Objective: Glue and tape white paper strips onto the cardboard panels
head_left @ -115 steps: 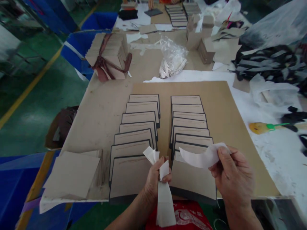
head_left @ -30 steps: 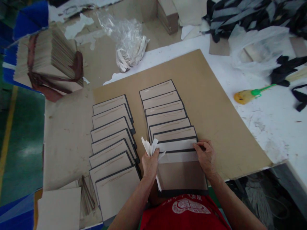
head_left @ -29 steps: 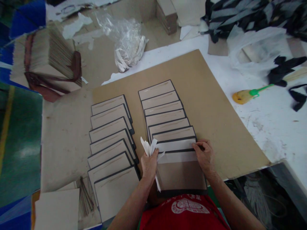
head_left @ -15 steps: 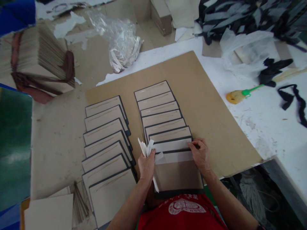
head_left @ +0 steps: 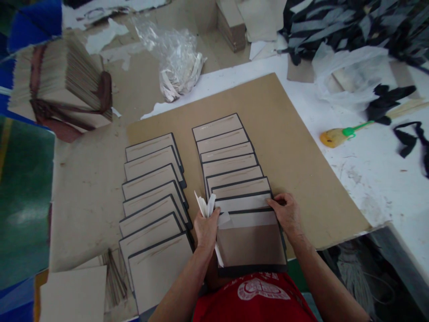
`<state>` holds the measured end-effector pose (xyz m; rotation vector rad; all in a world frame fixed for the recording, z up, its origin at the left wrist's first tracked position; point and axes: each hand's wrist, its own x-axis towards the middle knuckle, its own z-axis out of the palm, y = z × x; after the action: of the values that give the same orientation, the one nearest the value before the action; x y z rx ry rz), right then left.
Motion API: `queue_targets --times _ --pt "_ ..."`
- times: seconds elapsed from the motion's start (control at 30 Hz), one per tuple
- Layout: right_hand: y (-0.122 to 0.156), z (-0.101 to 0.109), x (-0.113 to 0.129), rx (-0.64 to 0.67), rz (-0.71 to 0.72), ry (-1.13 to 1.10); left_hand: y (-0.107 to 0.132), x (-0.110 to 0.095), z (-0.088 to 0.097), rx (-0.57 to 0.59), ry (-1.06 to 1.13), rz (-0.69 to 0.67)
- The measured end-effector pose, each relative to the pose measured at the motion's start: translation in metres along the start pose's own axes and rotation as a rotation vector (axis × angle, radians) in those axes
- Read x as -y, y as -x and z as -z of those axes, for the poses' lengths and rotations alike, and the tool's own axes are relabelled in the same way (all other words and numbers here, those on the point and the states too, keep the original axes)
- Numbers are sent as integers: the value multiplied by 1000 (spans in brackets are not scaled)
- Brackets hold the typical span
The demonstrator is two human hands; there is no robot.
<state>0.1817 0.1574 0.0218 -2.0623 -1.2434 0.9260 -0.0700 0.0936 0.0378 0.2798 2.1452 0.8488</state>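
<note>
My left hand (head_left: 206,227) is closed around a bunch of white paper strips (head_left: 205,205), with their ends sticking up and one hanging below the fist. It rests at the left edge of the nearest black-edged cardboard panel (head_left: 250,250), which has a pale strip across its top. On the panel just behind lies another white strip (head_left: 244,203). The thumb and fingertips of my right hand (head_left: 286,214) are pinched at this strip's right end. Overlapping black-edged panels (head_left: 229,165) continue away from me in a column. A second column of such panels (head_left: 149,192) lies to the left.
A large brown board (head_left: 284,134) lies under the panels. A strapped cardboard stack (head_left: 73,85) stands at the back left, loose cardboard sheets (head_left: 73,293) at the front left. Beyond are a clear plastic bag (head_left: 181,62), a glue brush (head_left: 335,136) and black strips (head_left: 351,31).
The whole view has shifted slightly, so things sit a little further right. My right hand stays at the strip's right end, its fingers slightly changed. My left hand keeps the bunch.
</note>
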Motion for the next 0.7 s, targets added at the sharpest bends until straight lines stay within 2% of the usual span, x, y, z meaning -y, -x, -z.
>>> queue_targets --times 0.17,0.27,0.33,0.4,0.47,0.6,0.63,0.7 --pt "-5 5 -6 33 8 -24 2 -6 4 20 125 58" --pt "-1 11 -9 -10 -2 -57 7 -13 14 -5 183 84" --pt "6 13 -4 -76 6 -63 13 -20 25 -39 215 95" --pt "17 12 8 -69 22 -95 21 -27 35 -39 263 124" --pt "31 6 30 85 39 -175 30 -35 43 52 353 164" --pt "59 -13 85 557 65 -308 46 -45 49 385 539 210" --pt "63 -17 97 624 58 -340 49 -46 48 441 542 208" --pt "67 -24 115 675 14 -418 52 -47 48 516 496 194"
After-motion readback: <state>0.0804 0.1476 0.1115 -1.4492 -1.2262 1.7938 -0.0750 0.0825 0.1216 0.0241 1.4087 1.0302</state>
